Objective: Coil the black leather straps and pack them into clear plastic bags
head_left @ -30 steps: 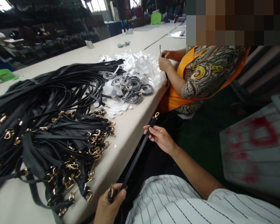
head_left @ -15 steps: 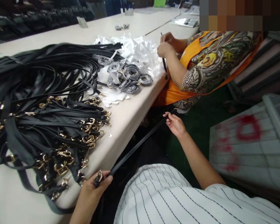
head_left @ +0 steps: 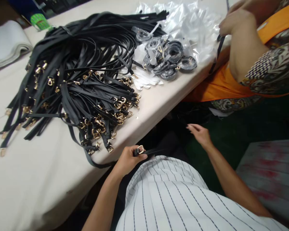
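My left hand (head_left: 131,158) is closed around the buckle end of a narrow black strap (head_left: 152,151), its gold buckle (head_left: 141,149) sticking up above the fingers. From there the strap runs to the right, blurring into the dark below the table edge. My right hand (head_left: 200,135) hangs over the dark floor with thumb and fingertips pinched together; anything between them is too dark to make out. Left of my hands, a big heap of black straps (head_left: 79,93) with gold buckles and clips lies on the table.
On the pale tabletop (head_left: 50,166) lie coiled straps (head_left: 174,51), clear plastic bags (head_left: 190,19) and white strips (head_left: 146,78). A roll of green tape (head_left: 39,21) and folded white sheets (head_left: 8,43) are at the far left. A co-worker's hands (head_left: 238,21) hold a black strap at right.
The view has swung left. The strap, stretched straight between my hands before, now trails from my left hand and fades rightward. Its far end no longer shows clearly at my right fingertips.
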